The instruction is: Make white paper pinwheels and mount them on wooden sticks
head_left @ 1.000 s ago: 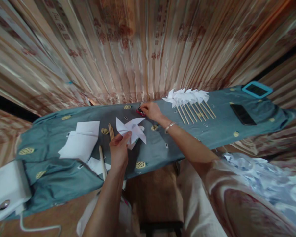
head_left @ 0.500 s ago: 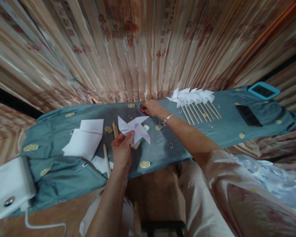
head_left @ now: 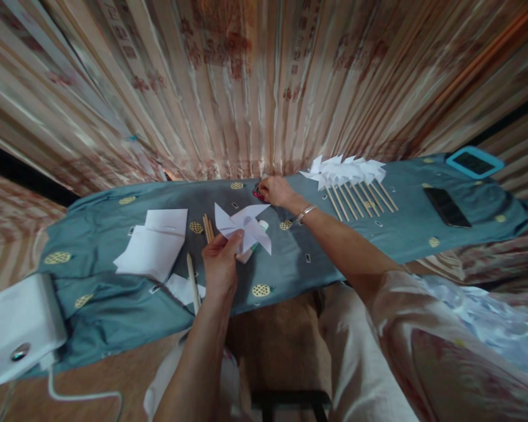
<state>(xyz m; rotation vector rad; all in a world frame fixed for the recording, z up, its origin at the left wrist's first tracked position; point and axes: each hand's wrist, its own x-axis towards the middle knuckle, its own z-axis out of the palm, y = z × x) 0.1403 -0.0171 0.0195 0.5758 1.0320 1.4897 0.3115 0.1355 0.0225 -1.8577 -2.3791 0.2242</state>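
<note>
A white paper pinwheel (head_left: 259, 227) is pinched between the thumb and fingers of my left hand (head_left: 220, 264), its blades spread above the cloth. At the far edge of the table, my right hand (head_left: 279, 192) is down at a small red object (head_left: 259, 193), fingers drawn together. Its fingertips partly cover that object, so I cannot make out what they grip. Beneath the pinwheel lies a tube with a white cap (head_left: 263, 224), mostly hidden. Several thin wooden sticks (head_left: 208, 225) lie just behind my left hand.
White paper sheets (head_left: 152, 252) and a pale pointed stick (head_left: 192, 281) lie to the left. A white box with a cable (head_left: 24, 328) sits at the left end. Rightward are several pinwheels on sticks (head_left: 349, 171), a dark phone (head_left: 446, 206) and a blue-framed device (head_left: 475, 162).
My right hand stays at the small red object, its fingers shifted slightly and showing more of it. My left hand still holds the pinwheel. The whole view has shifted slightly.
</note>
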